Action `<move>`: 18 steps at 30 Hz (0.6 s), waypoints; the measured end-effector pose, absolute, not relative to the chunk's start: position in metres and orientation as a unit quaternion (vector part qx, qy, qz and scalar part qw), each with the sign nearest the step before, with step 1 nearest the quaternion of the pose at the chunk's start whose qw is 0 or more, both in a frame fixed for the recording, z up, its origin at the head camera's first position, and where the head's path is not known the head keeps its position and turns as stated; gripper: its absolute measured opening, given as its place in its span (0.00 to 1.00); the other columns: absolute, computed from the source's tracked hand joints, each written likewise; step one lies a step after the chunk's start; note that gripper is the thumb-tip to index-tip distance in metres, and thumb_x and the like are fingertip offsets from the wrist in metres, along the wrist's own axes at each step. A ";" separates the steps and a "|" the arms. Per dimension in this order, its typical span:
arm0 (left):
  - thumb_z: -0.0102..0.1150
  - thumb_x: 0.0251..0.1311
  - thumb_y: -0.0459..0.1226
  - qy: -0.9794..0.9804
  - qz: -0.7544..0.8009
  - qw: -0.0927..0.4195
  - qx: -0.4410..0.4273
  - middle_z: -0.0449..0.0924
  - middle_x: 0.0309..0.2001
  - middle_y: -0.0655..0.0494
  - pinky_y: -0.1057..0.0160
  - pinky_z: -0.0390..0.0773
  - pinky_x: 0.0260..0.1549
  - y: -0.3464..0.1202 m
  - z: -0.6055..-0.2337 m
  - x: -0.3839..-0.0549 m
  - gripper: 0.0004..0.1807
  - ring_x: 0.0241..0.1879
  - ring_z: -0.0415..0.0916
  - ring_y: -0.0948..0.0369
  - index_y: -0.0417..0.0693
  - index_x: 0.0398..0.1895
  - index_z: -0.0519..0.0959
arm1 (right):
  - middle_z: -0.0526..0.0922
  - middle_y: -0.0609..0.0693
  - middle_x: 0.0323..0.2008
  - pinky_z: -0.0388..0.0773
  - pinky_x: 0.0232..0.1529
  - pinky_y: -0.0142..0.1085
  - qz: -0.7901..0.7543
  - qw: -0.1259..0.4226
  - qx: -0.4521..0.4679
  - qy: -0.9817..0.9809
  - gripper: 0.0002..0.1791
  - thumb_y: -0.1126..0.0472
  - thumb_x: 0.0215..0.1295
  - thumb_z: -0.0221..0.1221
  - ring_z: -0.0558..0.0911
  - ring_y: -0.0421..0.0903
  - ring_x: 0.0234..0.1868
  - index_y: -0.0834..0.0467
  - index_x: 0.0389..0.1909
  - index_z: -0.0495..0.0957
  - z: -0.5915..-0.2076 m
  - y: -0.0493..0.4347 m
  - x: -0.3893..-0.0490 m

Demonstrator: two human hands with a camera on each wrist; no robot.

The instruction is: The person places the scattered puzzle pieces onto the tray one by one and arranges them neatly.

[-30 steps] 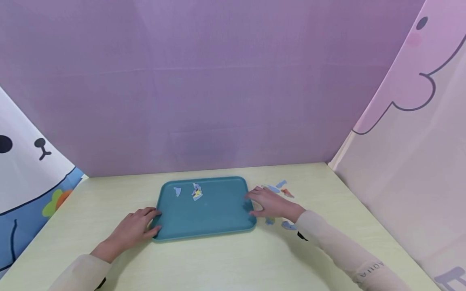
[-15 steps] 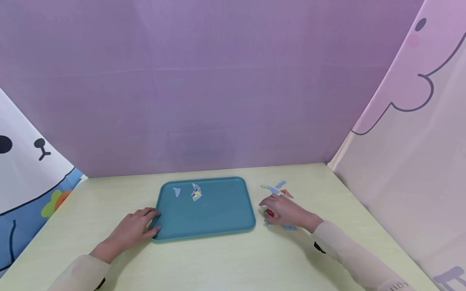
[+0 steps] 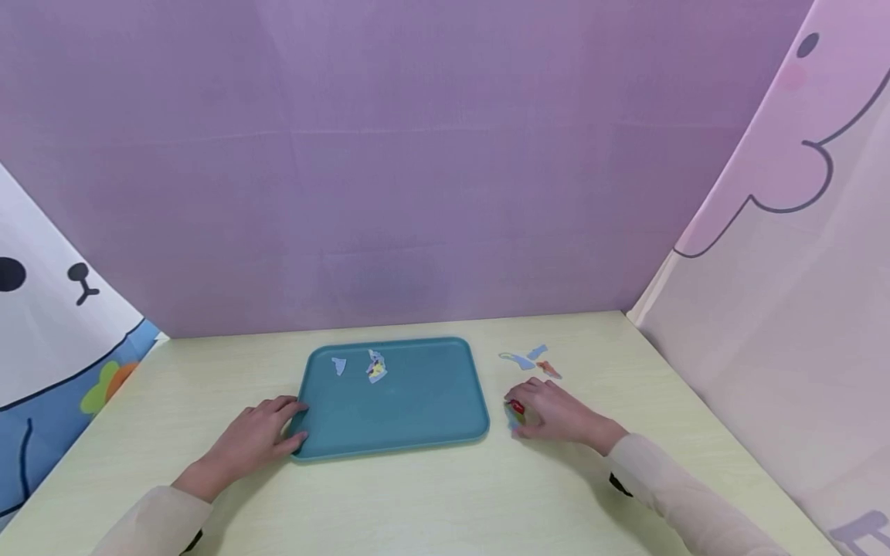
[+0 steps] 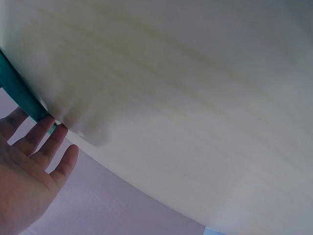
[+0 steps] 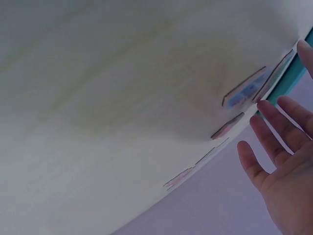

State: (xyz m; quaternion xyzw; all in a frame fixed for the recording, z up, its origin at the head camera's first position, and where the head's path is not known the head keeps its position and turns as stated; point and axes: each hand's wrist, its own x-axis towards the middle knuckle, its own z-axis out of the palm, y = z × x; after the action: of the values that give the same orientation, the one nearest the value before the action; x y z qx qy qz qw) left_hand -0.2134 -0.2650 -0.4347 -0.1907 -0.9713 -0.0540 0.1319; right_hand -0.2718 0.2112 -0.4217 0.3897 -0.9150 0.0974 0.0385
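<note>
My left hand point(image 3: 252, 439) rests at the left edge of a teal tray point(image 3: 417, 405), its fingers and thumb at the rim. On the tray lie a small blue puzzle piece point(image 3: 338, 365) and a blue-and-yellow cluster of pieces point(image 3: 376, 367). Just right of the tray, my right hand point(image 3: 559, 413) reaches down over a red-and-green puzzle piece point(image 3: 517, 407), thumb and fingers spread on either side of it. In the right wrist view the fingers are fairly straight beside a blue-printed piece point(image 5: 246, 91). The palm hides part of the table and whatever lies under it.
Beyond my right hand lie a white-and-blue piece point(image 3: 518, 361), a small blue piece point(image 3: 538, 352) and an orange piece point(image 3: 548, 369). A purple cloth wall point(image 3: 417, 193) rises behind the pale table point(image 3: 389, 502), with printed cloths at both sides.
My right hand has drawn back from the tray's right edge and lowered over the nearer pieces, uncovering those behind. The left hand and the tray have stayed put.
</note>
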 end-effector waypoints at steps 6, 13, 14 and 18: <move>0.62 0.51 0.47 -0.971 -0.054 0.133 -0.192 0.77 0.48 0.44 0.45 0.74 0.35 -0.264 -0.435 -0.213 0.23 0.46 0.76 0.46 0.43 0.48 0.77 | 0.79 0.47 0.48 0.69 0.47 0.44 0.094 0.043 0.382 -0.919 0.28 0.46 0.49 0.65 0.73 0.45 0.50 0.56 0.49 0.75 -0.424 0.212 -0.271; 0.62 0.51 0.47 -0.971 -0.057 0.132 -0.190 0.76 0.48 0.43 0.45 0.74 0.35 -0.264 -0.436 -0.214 0.24 0.45 0.76 0.46 0.42 0.48 0.76 | 0.79 0.47 0.48 0.69 0.46 0.44 0.092 0.043 0.378 -0.920 0.27 0.46 0.49 0.65 0.73 0.46 0.49 0.56 0.48 0.75 -0.425 0.212 -0.271; 0.62 0.51 0.47 -0.971 -0.056 0.131 -0.190 0.76 0.48 0.43 0.45 0.74 0.36 -0.264 -0.437 -0.214 0.24 0.45 0.76 0.46 0.42 0.48 0.76 | 0.79 0.47 0.48 0.69 0.46 0.44 0.092 0.044 0.378 -0.920 0.27 0.46 0.49 0.65 0.73 0.46 0.49 0.56 0.48 0.75 -0.425 0.212 -0.271; 0.62 0.52 0.47 -0.971 -0.053 0.136 -0.189 0.76 0.48 0.43 0.45 0.74 0.35 -0.266 -0.438 -0.215 0.24 0.45 0.76 0.46 0.43 0.48 0.77 | 0.79 0.47 0.48 0.70 0.47 0.45 0.093 0.048 0.380 -0.919 0.25 0.48 0.51 0.65 0.73 0.46 0.50 0.56 0.48 0.75 -0.426 0.212 -0.271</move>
State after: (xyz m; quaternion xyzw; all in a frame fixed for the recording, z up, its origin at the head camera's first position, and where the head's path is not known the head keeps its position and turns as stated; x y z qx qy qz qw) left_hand -0.2152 -0.2655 -0.4380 -0.1892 -0.9711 -0.0533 0.1357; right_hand -0.2710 0.2119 -0.4261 0.3797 -0.9191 0.0934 0.0478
